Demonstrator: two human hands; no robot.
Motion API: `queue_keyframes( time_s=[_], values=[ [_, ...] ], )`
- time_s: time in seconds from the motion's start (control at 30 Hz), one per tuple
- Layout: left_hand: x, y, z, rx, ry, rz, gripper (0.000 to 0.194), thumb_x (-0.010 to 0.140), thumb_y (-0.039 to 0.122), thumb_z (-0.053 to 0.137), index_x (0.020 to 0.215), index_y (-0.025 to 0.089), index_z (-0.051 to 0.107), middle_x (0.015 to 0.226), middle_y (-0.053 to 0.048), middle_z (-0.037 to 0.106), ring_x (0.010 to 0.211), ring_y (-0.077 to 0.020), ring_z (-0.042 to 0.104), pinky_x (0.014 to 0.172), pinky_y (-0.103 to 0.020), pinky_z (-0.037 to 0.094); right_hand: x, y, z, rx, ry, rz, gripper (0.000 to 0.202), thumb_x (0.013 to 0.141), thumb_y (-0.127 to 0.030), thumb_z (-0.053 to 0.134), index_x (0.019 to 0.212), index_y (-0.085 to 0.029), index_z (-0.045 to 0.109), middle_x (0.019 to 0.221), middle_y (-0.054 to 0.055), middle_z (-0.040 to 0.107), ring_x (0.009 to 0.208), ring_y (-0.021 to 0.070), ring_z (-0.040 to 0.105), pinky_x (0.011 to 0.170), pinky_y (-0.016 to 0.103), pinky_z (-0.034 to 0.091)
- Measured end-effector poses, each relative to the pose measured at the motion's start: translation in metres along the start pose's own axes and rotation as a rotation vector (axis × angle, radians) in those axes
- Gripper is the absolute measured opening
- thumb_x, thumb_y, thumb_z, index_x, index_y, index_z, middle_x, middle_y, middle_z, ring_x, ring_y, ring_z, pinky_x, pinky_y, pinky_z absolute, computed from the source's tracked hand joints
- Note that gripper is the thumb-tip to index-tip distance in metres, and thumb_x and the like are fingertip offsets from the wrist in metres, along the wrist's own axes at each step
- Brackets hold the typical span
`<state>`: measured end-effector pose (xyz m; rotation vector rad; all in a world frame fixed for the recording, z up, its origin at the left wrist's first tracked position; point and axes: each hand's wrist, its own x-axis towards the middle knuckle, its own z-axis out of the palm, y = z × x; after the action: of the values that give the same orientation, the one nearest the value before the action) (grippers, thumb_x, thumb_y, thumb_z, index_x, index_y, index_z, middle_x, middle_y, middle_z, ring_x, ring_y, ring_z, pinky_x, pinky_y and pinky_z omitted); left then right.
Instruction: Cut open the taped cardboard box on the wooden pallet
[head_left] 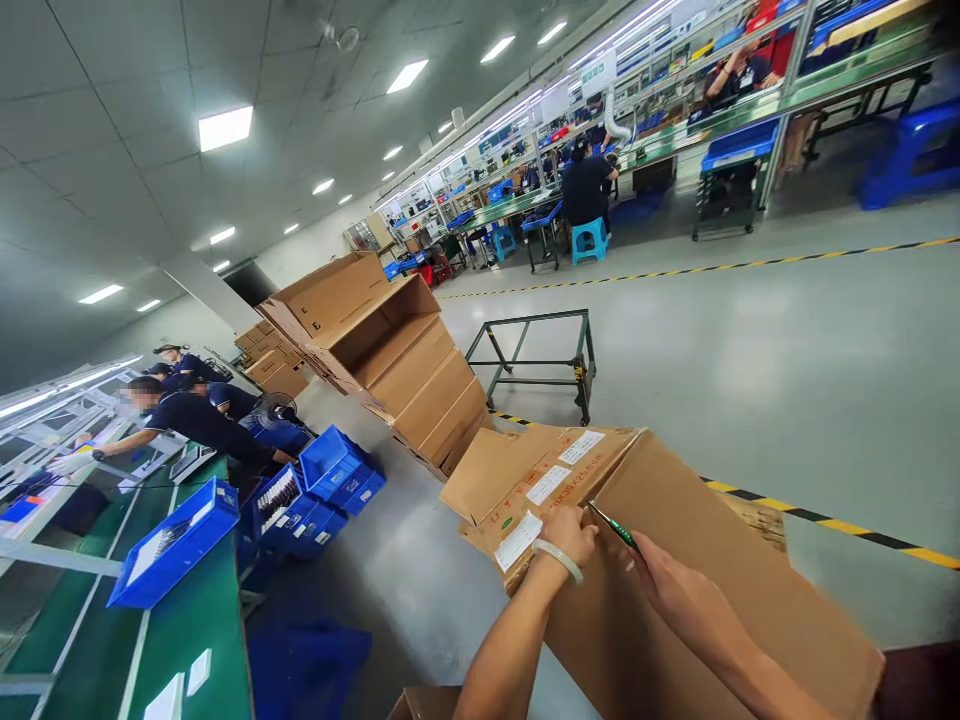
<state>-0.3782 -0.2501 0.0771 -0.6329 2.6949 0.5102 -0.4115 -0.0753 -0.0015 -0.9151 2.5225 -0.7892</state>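
Observation:
A large brown cardboard carton (697, 560) lies tilted in front of me, with white labels (547, 483) on its flap. My left hand (571, 535), a pale bangle on the wrist, grips the carton's top edge at the flap fold. My right hand (664, 580) rests on the carton's side and holds a thin green tool (611, 524). The tool's tip points at the fold just beside my left fingers.
Open cartons (397, 350) are stacked beyond, next to a green metal frame (534, 356). Blue bins (176, 545) sit on the green bench (202, 620) at left, more (341, 468) on the floor. People (195, 415) work at left, others (585, 185) far off. Yellow-black tape (862, 527) crosses the floor.

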Motion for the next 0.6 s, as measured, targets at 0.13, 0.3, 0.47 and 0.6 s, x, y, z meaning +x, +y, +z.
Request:
queue_keyframes(
  time_s=[0.13, 0.3, 0.47, 0.6],
  values=[
    [-0.009, 0.007, 0.0, -0.046, -0.001, 0.005, 0.033, 0.094, 0.038, 0.055, 0.107, 0.012, 0.072, 0.117, -0.015, 0.072, 0.116, -0.0286, 0.066, 0.101, -0.037, 0.051, -0.008, 0.0, -0.007, -0.037, -0.018, -0.004, 0.066, 0.099, -0.055, -0.001, 0.129, -0.025, 0.049, 0.133, 0.008, 0.061, 0.107, 0.0302, 0.066, 0.072, 0.044, 0.051],
    [-0.014, 0.012, 0.002, -0.065, 0.036, -0.002, 0.032, 0.094, 0.037, 0.054, 0.104, 0.013, 0.073, 0.114, -0.014, 0.073, 0.114, -0.027, 0.066, 0.097, -0.035, 0.05, -0.017, 0.014, 0.003, -0.186, 0.0, -0.013, 0.057, 0.104, -0.042, 0.005, 0.142, -0.02, 0.042, 0.136, 0.009, 0.06, 0.108, 0.0288, 0.067, 0.07, 0.043, 0.055],
    [-0.017, 0.01, 0.006, -0.082, 0.082, -0.033, 0.029, 0.093, 0.035, 0.054, 0.1, 0.015, 0.073, 0.107, -0.012, 0.074, 0.105, -0.0238, 0.067, 0.088, -0.032, 0.047, -0.031, 0.038, 0.024, -0.308, -0.004, -0.06, 0.061, 0.103, -0.025, 0.005, 0.15, -0.013, 0.042, 0.141, 0.013, 0.056, 0.106, 0.0286, 0.068, 0.076, 0.046, 0.059],
    [-0.016, 0.002, 0.003, -0.145, 0.144, -0.047, 0.021, 0.091, 0.032, 0.06, 0.085, 0.015, 0.071, 0.088, -0.007, 0.073, 0.086, -0.0188, 0.063, 0.076, -0.029, 0.04, -0.049, 0.071, 0.039, -0.275, -0.107, 0.001, 0.068, 0.097, -0.019, 0.004, 0.153, -0.011, 0.043, 0.146, 0.013, 0.053, 0.114, 0.0317, 0.065, 0.087, 0.054, 0.059]
  ],
)
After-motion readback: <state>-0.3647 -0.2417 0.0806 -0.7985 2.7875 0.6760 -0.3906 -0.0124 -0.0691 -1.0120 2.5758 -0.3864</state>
